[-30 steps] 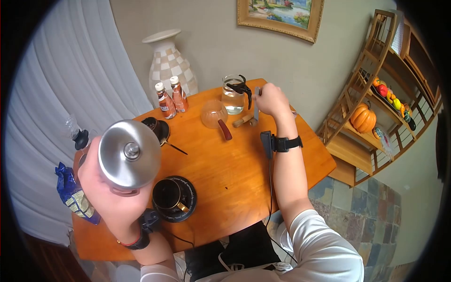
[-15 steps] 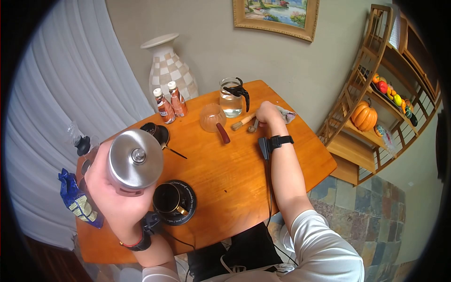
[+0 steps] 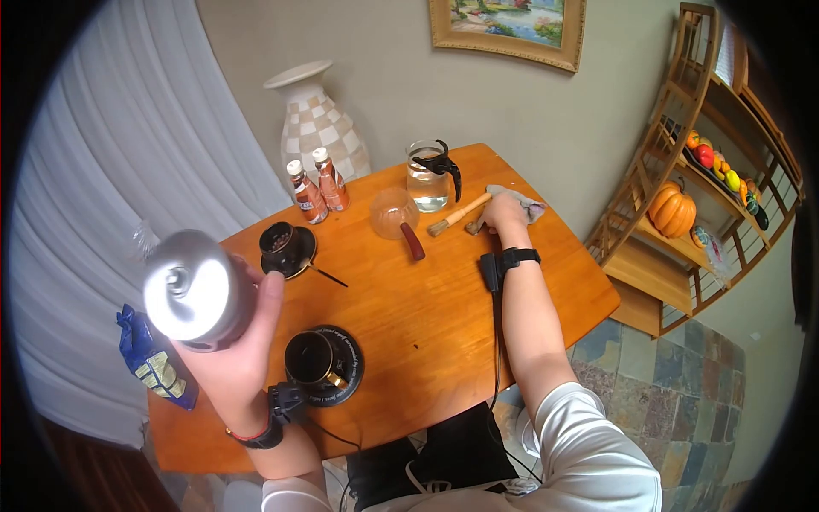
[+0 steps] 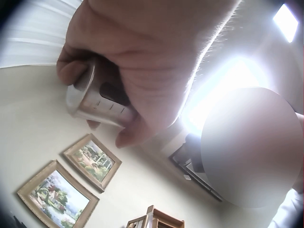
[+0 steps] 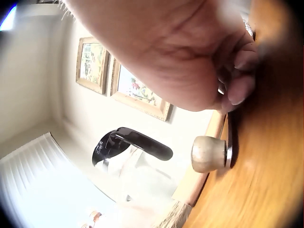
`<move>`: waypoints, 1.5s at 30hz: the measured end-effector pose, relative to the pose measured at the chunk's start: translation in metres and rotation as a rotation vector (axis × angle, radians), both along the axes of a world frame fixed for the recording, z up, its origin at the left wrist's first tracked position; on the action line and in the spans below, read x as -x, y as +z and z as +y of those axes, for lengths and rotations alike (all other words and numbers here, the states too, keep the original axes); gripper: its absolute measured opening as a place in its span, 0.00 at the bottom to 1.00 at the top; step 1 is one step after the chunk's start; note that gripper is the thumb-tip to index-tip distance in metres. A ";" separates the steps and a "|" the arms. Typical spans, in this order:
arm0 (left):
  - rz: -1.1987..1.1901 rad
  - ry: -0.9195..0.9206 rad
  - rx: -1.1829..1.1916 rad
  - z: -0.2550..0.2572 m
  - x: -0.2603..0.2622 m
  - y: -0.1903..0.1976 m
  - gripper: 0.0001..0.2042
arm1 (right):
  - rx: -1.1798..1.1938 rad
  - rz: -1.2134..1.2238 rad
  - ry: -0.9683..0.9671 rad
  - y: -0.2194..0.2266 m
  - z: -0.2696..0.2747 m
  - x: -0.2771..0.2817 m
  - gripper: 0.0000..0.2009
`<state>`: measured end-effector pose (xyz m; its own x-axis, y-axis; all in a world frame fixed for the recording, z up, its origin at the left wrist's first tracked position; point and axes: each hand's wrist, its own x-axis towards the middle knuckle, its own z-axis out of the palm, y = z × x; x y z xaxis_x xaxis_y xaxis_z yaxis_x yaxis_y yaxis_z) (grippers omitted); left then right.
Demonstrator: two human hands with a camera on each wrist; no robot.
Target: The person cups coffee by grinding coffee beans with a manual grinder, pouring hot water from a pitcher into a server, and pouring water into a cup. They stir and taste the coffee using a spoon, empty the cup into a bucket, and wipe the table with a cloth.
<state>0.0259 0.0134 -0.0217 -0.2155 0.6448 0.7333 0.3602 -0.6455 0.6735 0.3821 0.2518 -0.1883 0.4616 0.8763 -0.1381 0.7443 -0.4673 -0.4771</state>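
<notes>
My left hand [image 3: 235, 363] grips a stainless-steel hand coffee grinder [image 3: 194, 294] with a small stud on its lid, above the table's left side. In the left wrist view its clear lower part [image 4: 102, 107] shows measuring marks. At the far right of the table, my right hand [image 3: 507, 213] pinches the flat metal bar of a crank handle, whose wooden knob [image 5: 208, 154] lies low by the tabletop. A wooden-handled brush [image 3: 461, 215] lies just left of that hand, and a grey cloth [image 3: 531, 208] behind it.
A black cup [image 3: 309, 358] on a saucer stands near the front. Behind are a dark cup of beans [image 3: 278, 238], a long-handled spoon [image 3: 330, 274], a glass pot with a red handle [image 3: 413, 243], a water jug [image 3: 429, 186] and two bottles [image 3: 307, 194]. A blue bag [image 3: 155, 363] sits left.
My right hand has lowered the crank handle from upright to the tabletop, beside the brush. My left hand has shifted left with the grinder and turned it, uncovering the cup of beans.
</notes>
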 end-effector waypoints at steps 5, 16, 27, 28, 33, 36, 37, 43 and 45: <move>0.003 -0.063 -0.109 0.006 0.010 0.000 0.16 | -0.145 0.053 -0.022 0.055 -0.017 0.004 0.13; 0.076 -0.278 -0.108 0.004 0.002 -0.005 0.28 | -0.718 0.630 1.419 0.174 -0.198 0.144 0.25; 0.066 -0.387 -0.100 0.005 -0.018 -0.012 0.42 | -0.469 1.171 1.555 0.146 -0.200 0.184 0.27; -0.139 -0.480 -0.051 -0.002 -0.025 -0.009 0.43 | -0.270 1.225 1.582 0.146 -0.199 0.184 0.27; -0.442 -0.811 -0.040 -0.014 -0.021 -0.005 0.32 | 0.121 1.353 1.490 0.133 -0.201 0.193 0.25; -0.391 -0.805 -0.098 -0.008 -0.020 -0.007 0.25 | 0.118 1.399 1.546 0.129 -0.196 0.200 0.24; -0.342 -0.807 -0.115 -0.007 -0.019 -0.008 0.24 | 0.044 1.331 1.557 0.127 -0.195 0.201 0.24; -0.281 -0.624 -0.069 -0.010 -0.019 -0.010 0.18 | -0.302 1.125 1.436 0.114 -0.191 0.203 0.21; -0.183 -0.564 -0.101 -0.012 -0.020 -0.009 0.16 | -0.488 0.951 1.517 0.117 -0.190 0.204 0.20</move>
